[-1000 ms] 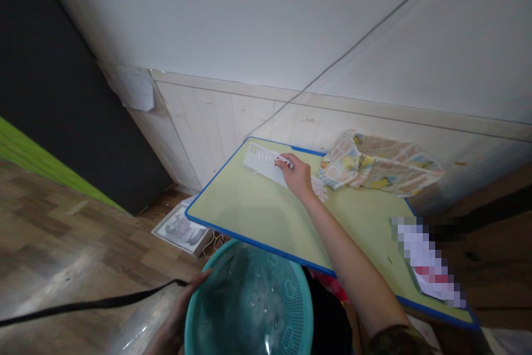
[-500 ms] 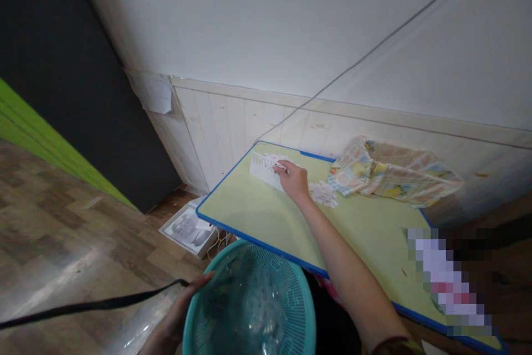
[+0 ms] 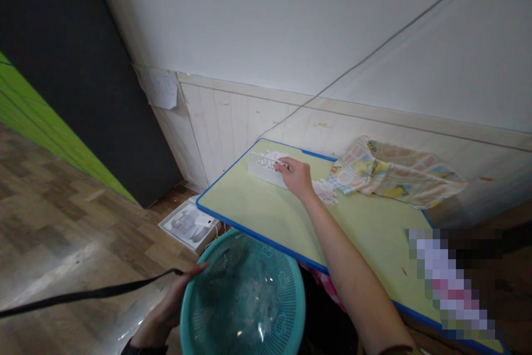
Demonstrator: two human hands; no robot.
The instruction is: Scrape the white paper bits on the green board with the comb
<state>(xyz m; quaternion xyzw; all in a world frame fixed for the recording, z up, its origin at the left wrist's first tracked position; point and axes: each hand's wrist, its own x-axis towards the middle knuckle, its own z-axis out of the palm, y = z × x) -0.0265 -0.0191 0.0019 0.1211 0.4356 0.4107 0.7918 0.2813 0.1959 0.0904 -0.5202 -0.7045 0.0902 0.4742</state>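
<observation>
My left hand [image 3: 177, 295] grips the left rim of a teal plastic basket [image 3: 293, 302], fingers mostly hidden under the edge. Clear, shiny material [image 3: 255, 310], perhaps plastic film or bags, lies inside it. Over the table, my right hand [image 3: 298, 176] pinches the right end of a white strip with a row of slots [image 3: 264, 175], standing on its long edge. Behind that strip is a heap of small white pieces [image 3: 274, 154]. More pale pieces [image 3: 326, 191] lie just right of my right wrist.
The yellow-green table [image 3: 236, 200] has a blue edge and stands by the wall. Patterned cloth [image 3: 394, 175] lies at its back right; a blurred-out object [image 3: 451, 283] is at the right. An open white box [image 3: 189, 227] sits on the floor. A black strap [image 3: 91, 293] reaches my left hand.
The basket and my left hand have shifted slightly left and up in the view. My right hand keeps its pinch on the slotted strip, and more of the heap behind it shows.
</observation>
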